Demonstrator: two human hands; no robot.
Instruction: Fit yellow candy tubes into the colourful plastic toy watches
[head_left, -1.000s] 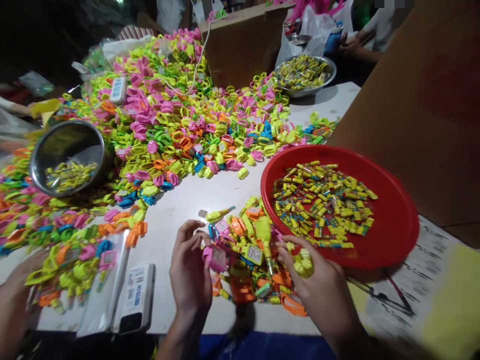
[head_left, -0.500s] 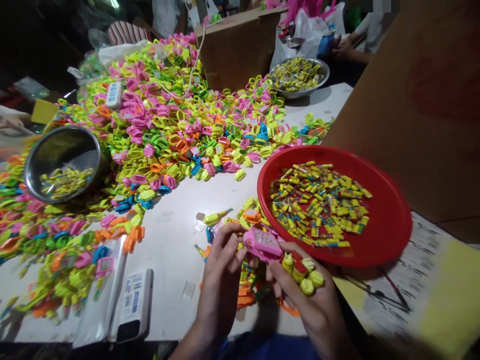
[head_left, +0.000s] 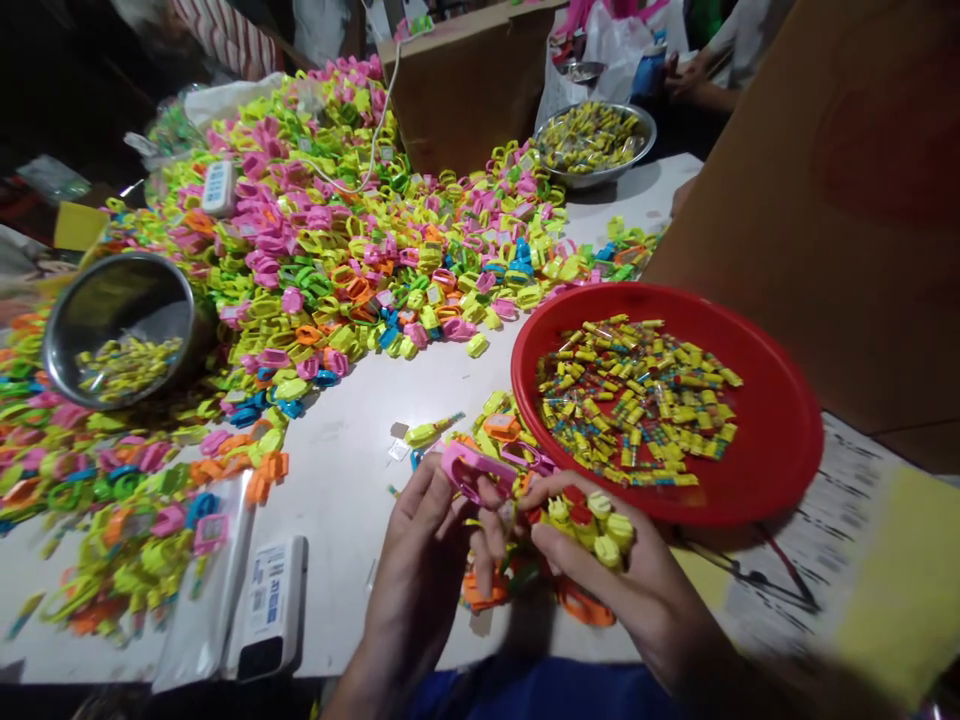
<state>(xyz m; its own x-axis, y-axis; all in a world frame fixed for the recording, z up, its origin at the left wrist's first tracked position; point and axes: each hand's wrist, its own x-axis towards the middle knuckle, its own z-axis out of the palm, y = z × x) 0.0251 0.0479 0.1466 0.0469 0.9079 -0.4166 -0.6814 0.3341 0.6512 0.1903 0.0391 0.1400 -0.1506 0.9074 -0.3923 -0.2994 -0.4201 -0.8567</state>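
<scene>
A pink plastic toy watch (head_left: 469, 470), its lower edge hidden by fingers, is gripped in the left hand (head_left: 420, 565). The right hand (head_left: 615, 575) curls closed around small yellow capsules (head_left: 592, 530), just beside a red tray (head_left: 787, 470) of yellow tubes (head_left: 637, 400). A heap of colored plastic bands (head_left: 337, 260) covers the white surface (head_left: 337, 430) beyond.

The pink piece (head_left: 465, 468) is partly hidden by the fingers (head_left: 487, 545). At 4 o'clock, the printed sheet (head_left: 795, 540) is too blurred to be read. At 7 o'clock, the label (head_left: 268, 590) on the white pack (head_left: 259, 655) is too small to be read. At 1 o'clock, a co-worker (head_left: 739, 40) is cut off by the top edge.
</scene>
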